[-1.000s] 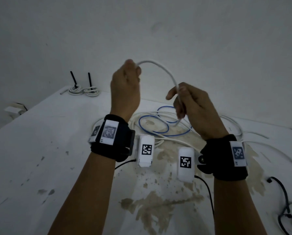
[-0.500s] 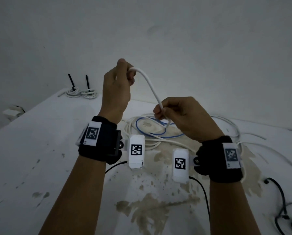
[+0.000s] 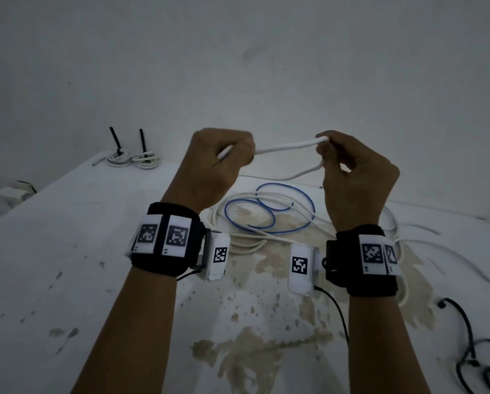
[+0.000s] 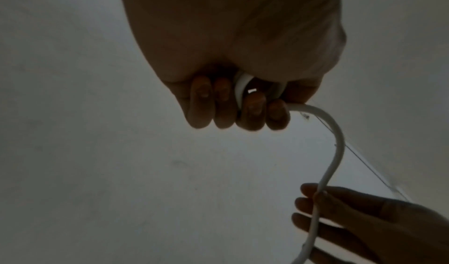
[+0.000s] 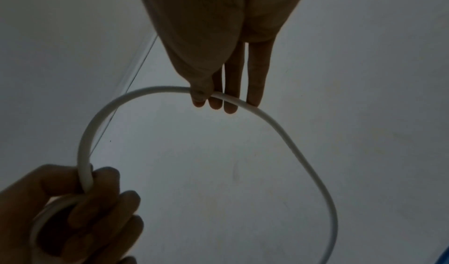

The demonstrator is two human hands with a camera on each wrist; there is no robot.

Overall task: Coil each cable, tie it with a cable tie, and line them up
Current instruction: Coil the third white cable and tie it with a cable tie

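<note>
Held up above the table (image 3: 67, 251), between both hands: the white cable (image 3: 286, 147). Left hand (image 3: 218, 163) was fisted tight round one end, fingers (image 4: 252, 110) curled over a small turn of it, the tip poking out past the knuckles. Right hand (image 3: 352, 177) pinched the same cable (image 5: 102, 118) between thumb and fingertips (image 5: 229, 103), right at the bend where it doubled back and dropped toward the tabletop. Stretched nearly level from fist to pinch, then swung down in a wide arc in the right wrist view. Trailed off into the loose heap of white cables (image 3: 238, 240) behind the wrists, tangled there with a blue cable (image 3: 283, 211) lying in two open loops on the stained patch. Way back at the far left corner, side by side and touching: two coiled cables (image 3: 133, 160), each cinched with a black cable tie (image 3: 116, 142) sticking straight up. Off at the near right edge, a black cable (image 3: 465, 331), partly cut off by the frame. Wall (image 3: 238, 66) behind, plain and dim.
</note>
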